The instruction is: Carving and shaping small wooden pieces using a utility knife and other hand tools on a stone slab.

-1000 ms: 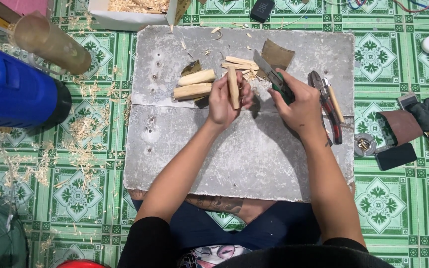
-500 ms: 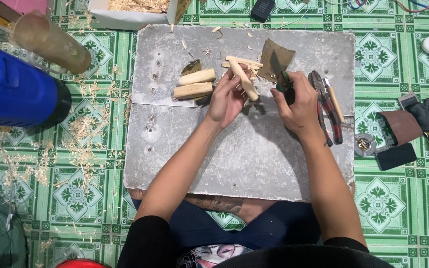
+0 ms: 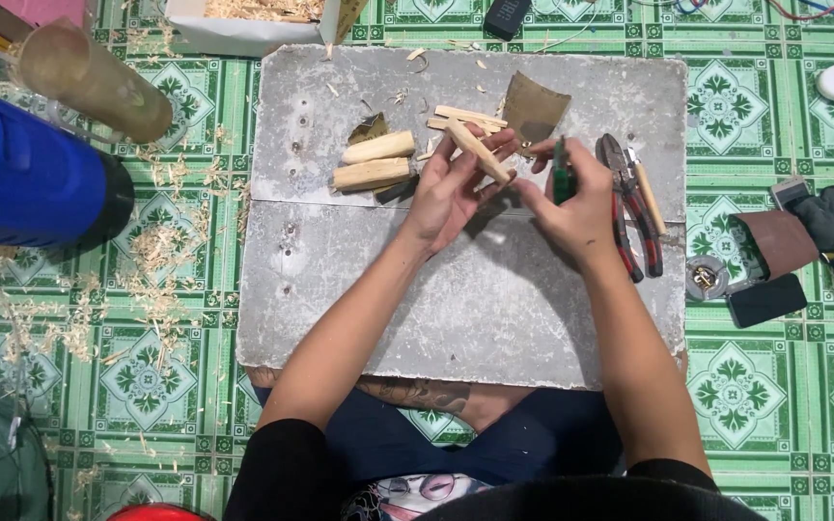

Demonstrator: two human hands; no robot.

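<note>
My left hand (image 3: 448,189) holds a pale wooden stick (image 3: 481,151), tilted with its upper end to the left, above the grey board (image 3: 456,299). Beside it, my right hand (image 3: 571,203) grips a green-handled knife (image 3: 561,177). Its blade is hidden from me. Two short thick wood pieces (image 3: 375,161) lie on the board left of my left hand. Several thin wood slivers (image 3: 467,118) lie just behind the stick. A brown sandpaper sheet (image 3: 536,107) rests behind my right hand.
Red-handled pliers (image 3: 630,207) and a wooden-handled tool (image 3: 651,198) lie right of my right hand. A blue cylinder (image 3: 26,178) and a tan tube (image 3: 89,77) lie at the left. Wood shavings (image 3: 161,246) litter the green tiled floor. A box of shavings (image 3: 248,21) stands behind the board.
My left hand has turned the stick from upright to slanted and lifted it slightly. My right hand has shifted a little toward the stick with the knife.
</note>
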